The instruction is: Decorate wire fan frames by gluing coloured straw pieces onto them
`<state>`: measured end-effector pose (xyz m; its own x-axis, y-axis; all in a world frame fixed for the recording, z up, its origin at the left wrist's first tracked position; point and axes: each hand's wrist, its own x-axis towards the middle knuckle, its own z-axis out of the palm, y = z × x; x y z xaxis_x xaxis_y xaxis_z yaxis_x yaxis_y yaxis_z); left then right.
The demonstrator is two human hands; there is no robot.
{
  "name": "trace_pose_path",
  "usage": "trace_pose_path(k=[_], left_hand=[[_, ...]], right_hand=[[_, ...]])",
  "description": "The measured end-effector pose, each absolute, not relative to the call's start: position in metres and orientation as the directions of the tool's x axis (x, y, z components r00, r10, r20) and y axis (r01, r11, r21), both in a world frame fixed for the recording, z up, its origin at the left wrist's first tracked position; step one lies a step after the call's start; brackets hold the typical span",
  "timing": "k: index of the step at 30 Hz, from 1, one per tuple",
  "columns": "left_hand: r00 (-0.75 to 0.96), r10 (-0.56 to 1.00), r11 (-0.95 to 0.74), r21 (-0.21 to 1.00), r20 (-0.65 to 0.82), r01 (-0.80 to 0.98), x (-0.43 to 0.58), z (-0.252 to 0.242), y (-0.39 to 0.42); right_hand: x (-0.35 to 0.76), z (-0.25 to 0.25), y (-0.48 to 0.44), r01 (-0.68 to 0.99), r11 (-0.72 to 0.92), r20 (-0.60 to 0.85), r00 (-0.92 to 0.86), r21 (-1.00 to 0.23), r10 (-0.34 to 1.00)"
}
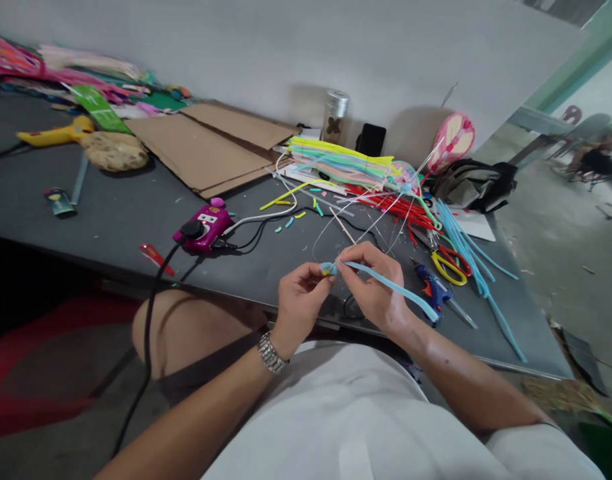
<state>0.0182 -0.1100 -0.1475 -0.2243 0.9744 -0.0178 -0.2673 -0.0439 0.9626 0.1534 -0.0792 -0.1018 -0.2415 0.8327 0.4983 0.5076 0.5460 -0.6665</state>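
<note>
Both hands meet just over the table's front edge. My left hand [303,293], with a metal watch at the wrist, pinches a small light-blue and yellow piece of bent pipe cleaner. Close against it, my right hand [373,280] grips a light-blue pipe cleaner [401,289] whose free end trails over the wrist to the right. The blue pipe cleaner runs into the small twisted piece [328,268] between the fingertips. Thin wires rise behind the fingers. A blue glue gun [433,288] lies right of my right hand, beside scissors with yellow and red handles [451,265].
A purple power socket [206,228] with black cords sits left of the hands. Behind are cardboard sheets [221,150], bundled yellow and blue pipe cleaners [341,160], and red ones [396,203]. More blue stems [473,247] lie right. A red-handled cutter [156,259] is near the front edge.
</note>
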Motion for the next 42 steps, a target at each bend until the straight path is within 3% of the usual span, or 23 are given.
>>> trace_pose_path(k=[9, 22, 29, 37, 40, 42], left_hand=[[-0.320, 0.946, -0.179, 0.914, 0.057, -0.365, 0.028, -0.150, -0.107], [-0.392, 0.874, -0.350, 0.932, 0.289, -0.093, 0.026, -0.147, -0.098], [-0.385, 0.846, -0.411, 0.911, 0.369, -0.029, 0.026, -0.142, -0.097], [-0.371, 0.927, -0.137, 0.972, 0.058, -0.191, 0.021, -0.145, -0.093], [-0.343, 0.939, -0.074, 0.978, 0.003, -0.195, 0.011, -0.152, -0.094], [-0.327, 0.945, -0.042, 0.983, -0.018, -0.177, 0.003, -0.156, -0.095]], right_hand=[[0.150, -0.102, -0.083, 0.436, 0.556, 0.545, -0.164, -0.708, 0.822], [0.149, -0.091, -0.087, 0.417, 0.536, 0.554, -0.088, -0.734, 0.828], [0.151, -0.092, -0.084, 0.384, 0.493, 0.512, -0.059, -0.781, 0.857], [0.156, -0.108, -0.076, 0.401, 0.426, 0.431, -0.083, -0.811, 0.898], [0.157, -0.122, -0.069, 0.453, 0.534, 0.505, -0.194, -0.714, 0.841], [0.157, -0.131, -0.062, 0.474, 0.665, 0.588, -0.324, -0.577, 0.741]])
